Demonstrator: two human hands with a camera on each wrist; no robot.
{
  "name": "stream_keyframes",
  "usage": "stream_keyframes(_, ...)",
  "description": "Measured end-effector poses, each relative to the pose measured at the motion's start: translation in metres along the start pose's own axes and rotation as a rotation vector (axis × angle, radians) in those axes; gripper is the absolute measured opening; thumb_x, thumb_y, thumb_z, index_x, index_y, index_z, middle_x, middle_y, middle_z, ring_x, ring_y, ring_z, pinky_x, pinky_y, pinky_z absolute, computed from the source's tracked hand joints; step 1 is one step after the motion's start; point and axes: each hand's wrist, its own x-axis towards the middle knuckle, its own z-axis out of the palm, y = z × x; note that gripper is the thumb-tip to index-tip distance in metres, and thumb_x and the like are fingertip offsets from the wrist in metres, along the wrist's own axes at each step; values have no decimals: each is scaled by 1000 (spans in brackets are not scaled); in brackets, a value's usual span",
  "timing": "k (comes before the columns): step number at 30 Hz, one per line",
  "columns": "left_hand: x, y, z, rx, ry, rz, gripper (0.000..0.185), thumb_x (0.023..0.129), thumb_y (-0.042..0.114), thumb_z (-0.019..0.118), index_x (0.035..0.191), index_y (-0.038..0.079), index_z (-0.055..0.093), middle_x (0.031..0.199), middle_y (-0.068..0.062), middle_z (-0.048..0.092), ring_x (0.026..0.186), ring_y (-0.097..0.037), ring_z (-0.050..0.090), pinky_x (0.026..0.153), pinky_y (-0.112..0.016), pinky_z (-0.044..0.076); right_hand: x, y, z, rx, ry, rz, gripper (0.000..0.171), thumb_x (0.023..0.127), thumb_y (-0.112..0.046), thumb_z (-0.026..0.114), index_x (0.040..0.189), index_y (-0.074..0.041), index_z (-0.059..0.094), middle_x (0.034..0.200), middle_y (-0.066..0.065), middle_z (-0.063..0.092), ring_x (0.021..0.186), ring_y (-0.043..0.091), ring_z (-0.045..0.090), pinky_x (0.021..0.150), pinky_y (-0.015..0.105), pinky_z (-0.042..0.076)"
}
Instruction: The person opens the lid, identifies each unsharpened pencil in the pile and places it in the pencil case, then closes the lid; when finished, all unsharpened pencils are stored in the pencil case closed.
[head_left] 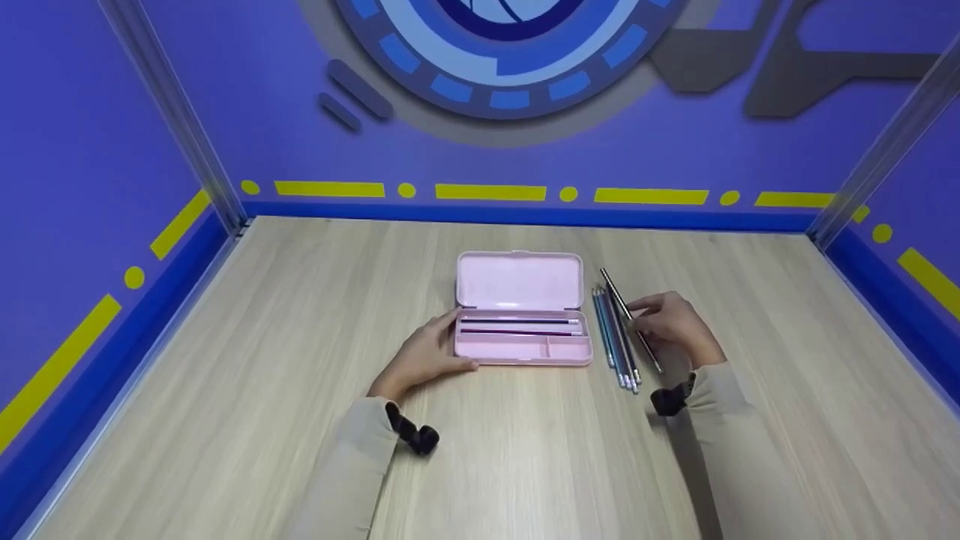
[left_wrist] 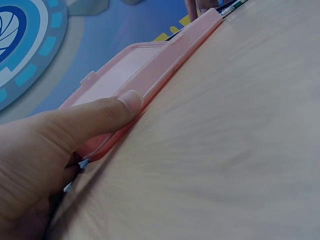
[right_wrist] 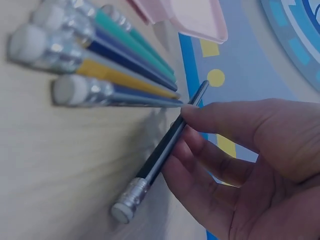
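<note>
My left hand (head_left: 421, 358) presses the open pink plastic pencil case (head_left: 521, 339), thumb flat on its edge; 2 pencils lie inside. My right hand (head_left: 673, 324) pinches 1 dark pencil (right_wrist: 162, 152) lifted from the loose pencils (head_left: 616, 341) beside the case, which look still to go.

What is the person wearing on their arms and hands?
Both arms are in long, loose beige sleeves: the left sleeve and the right sleeve. A small black device is strapped at each wrist, the left wrist device and the right wrist device. The left hand and right hand are bare, with no gloves; no rings show.
</note>
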Motion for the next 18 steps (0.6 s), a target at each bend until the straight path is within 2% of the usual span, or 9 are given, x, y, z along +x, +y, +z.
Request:
stream_keyframes(5,1,-2,0,-13,-5,2,103,68,41,86,151,14,32,153,-19,34,142,-35,30,118,-48,23,-1,-7,-1,8,-4,6,45,84,-1,59,128,6,57,94,14,68,64,10,56,56,24,51)
stream_keyframes(11,1,-3,1,-36,0,1,102,67,40,86,151,16,33,153,-17,34,142,-34,30,118,-47,23,-2,-18,-3,26,-8,-31,43,87,-1,56,130,6,55,102,20,66,69,11,61,64,27,57)
stream_keyframes(18,0,-2,1,-47,3,13,101,67,39,86,150,15,34,152,-19,35,141,-34,31,118,-47,24,-4,-33,0,41,6,-97,39,90,-1,54,129,5,57,102,22,64,76,17,64,73,38,60)
